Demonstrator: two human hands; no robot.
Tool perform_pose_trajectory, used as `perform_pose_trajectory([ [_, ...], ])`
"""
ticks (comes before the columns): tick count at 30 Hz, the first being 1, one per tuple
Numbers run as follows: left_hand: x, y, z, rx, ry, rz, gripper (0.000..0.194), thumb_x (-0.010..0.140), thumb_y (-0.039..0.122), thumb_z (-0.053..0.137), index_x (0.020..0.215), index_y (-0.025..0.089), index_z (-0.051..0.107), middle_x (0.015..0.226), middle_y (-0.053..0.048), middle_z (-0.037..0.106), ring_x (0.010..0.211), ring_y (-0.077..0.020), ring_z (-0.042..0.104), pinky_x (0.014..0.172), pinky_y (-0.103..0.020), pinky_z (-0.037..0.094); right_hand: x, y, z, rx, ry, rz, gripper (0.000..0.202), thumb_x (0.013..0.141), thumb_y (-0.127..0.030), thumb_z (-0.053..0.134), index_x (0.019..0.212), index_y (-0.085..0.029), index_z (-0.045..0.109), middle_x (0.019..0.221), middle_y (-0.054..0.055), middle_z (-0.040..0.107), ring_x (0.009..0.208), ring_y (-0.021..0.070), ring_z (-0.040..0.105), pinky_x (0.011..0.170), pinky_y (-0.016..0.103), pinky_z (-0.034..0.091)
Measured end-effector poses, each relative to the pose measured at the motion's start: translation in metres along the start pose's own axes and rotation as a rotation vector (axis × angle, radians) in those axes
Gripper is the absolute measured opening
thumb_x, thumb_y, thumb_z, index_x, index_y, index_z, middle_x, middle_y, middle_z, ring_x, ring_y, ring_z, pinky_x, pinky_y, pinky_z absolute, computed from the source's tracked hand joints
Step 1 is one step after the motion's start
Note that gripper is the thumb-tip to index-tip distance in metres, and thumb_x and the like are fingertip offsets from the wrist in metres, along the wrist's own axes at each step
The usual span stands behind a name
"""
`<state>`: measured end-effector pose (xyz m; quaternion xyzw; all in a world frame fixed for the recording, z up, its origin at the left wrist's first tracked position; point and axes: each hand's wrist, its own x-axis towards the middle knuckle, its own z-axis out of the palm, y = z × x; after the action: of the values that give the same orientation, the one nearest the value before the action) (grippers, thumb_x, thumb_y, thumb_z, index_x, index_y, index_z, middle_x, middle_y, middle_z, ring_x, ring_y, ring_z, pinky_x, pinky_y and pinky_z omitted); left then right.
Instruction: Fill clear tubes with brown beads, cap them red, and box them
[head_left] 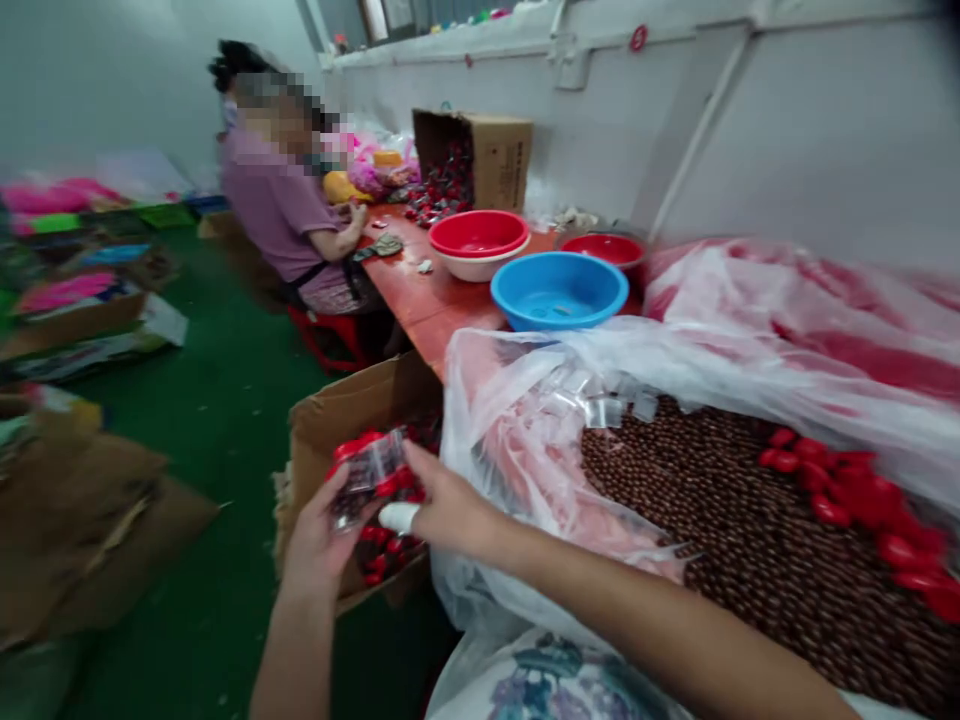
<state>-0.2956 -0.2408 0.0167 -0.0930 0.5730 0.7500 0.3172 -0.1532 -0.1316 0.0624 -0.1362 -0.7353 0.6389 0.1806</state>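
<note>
Between them, my left hand (324,530) and my right hand (450,505) grip a cluster of small clear jars with red lids (375,462). The jars look filled with something dark, though blur hides detail. A white wrap covers one finger of my right hand. Directly beneath is an open cardboard box (322,425) holding more such red-lidded jars (375,560). To the right, small brown balls (697,480) lie heaped on clear plastic sheeting (480,450). Red lids (862,490) rest on the heap's right side, and clear empty jars (600,405) sit at its far edge.
A blue basin (559,290) and red basins (480,232) stand on the red table (420,295). Behind them a tipped carton (501,160) spills jars. A person in a purple shirt (277,205) sits at the far left. Cartons (90,330) line the green floor.
</note>
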Motion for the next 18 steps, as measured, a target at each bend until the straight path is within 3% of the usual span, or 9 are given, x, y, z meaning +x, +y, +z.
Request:
perform_pose_trajectory([
  [3,0.043,-0.024,-0.017,0.103,0.088,-0.101,0.014,0.073,0.016,0.057,0.087,0.016,0.059,0.070,-0.001,0.065,0.057,-0.0146,0.060,0.052,-0.027,0.051,-0.025,0.019,-0.003,-0.104,-0.016,0.010,0.072,0.071,-0.020,0.061,0.137,-0.028,0.033,0.128,0.002,0.051,0.098,0.0181,0.059,0.083,0.030,0.048],
  [4,0.053,-0.031,-0.020,0.182,0.188,-0.102,0.018,0.073,0.018,0.059,0.091,0.015,0.058,0.067,0.000,0.063,0.053,-0.0134,0.058,0.050,-0.026,0.049,-0.039,0.023,-0.009,-0.128,0.001,0.038,0.072,0.072,-0.020,0.060,0.138,-0.028,0.031,0.127,0.003,0.052,0.092,0.0173,0.061,0.080,0.029,0.049],
  [7,0.060,-0.042,-0.010,0.294,0.343,0.101,0.047,0.066,0.016,0.068,0.111,0.019,0.052,0.081,0.001,0.062,0.060,-0.0107,0.057,0.054,-0.022,0.048,-0.084,0.034,-0.038,-0.123,0.135,0.147,0.057,0.076,-0.018,0.053,0.131,-0.027,0.043,0.119,0.004,0.059,0.084,0.0167,0.063,0.072,0.029,0.051],
  [9,0.046,-0.040,0.012,0.250,0.279,0.341,0.054,0.066,0.017,0.069,0.116,0.022,0.050,0.101,-0.002,0.060,0.079,-0.0113,0.060,0.068,-0.021,0.050,-0.113,0.039,-0.060,-0.110,0.235,0.199,0.042,0.077,-0.017,0.050,0.118,-0.023,0.057,0.107,0.005,0.066,0.089,0.0190,0.063,0.077,0.032,0.051],
  [11,0.020,-0.033,0.042,0.214,0.082,0.610,0.048,0.068,0.021,0.067,0.114,0.022,0.053,0.114,-0.003,0.057,0.099,-0.0141,0.057,0.084,-0.024,0.047,-0.139,0.045,-0.078,-0.202,0.345,0.219,0.043,0.071,-0.008,0.046,0.108,-0.021,0.063,0.103,0.005,0.067,0.096,0.0203,0.061,0.086,0.036,0.047],
  [13,-0.010,-0.028,0.078,0.270,-0.147,0.782,0.036,0.074,0.025,0.061,0.109,0.020,0.057,0.110,-0.004,0.060,0.102,-0.0164,0.056,0.091,-0.028,0.044,-0.160,0.050,-0.089,-0.432,0.409,0.241,0.057,0.059,0.000,0.042,0.107,-0.022,0.064,0.111,0.006,0.064,0.107,0.0219,0.055,0.095,0.039,0.040],
  [15,-0.035,-0.032,0.113,0.439,-0.429,0.828,0.025,0.080,0.027,0.054,0.102,0.019,0.060,0.103,-0.005,0.063,0.095,-0.0170,0.059,0.088,-0.028,0.045,-0.176,0.053,-0.092,-0.607,0.395,0.289,0.066,0.051,0.001,0.039,0.107,-0.022,0.065,0.116,0.006,0.062,0.113,0.0227,0.051,0.099,0.039,0.035],
  [18,-0.051,-0.052,0.159,0.859,-0.853,0.816,0.029,0.084,0.024,0.045,0.109,0.019,0.058,0.111,-0.007,0.061,0.102,-0.0189,0.057,0.089,-0.028,0.043,-0.189,0.053,-0.084,-0.638,0.211,0.305,0.073,0.049,0.000,0.039,0.114,-0.023,0.061,0.117,0.005,0.062,0.110,0.0206,0.054,0.097,0.033,0.037],
])
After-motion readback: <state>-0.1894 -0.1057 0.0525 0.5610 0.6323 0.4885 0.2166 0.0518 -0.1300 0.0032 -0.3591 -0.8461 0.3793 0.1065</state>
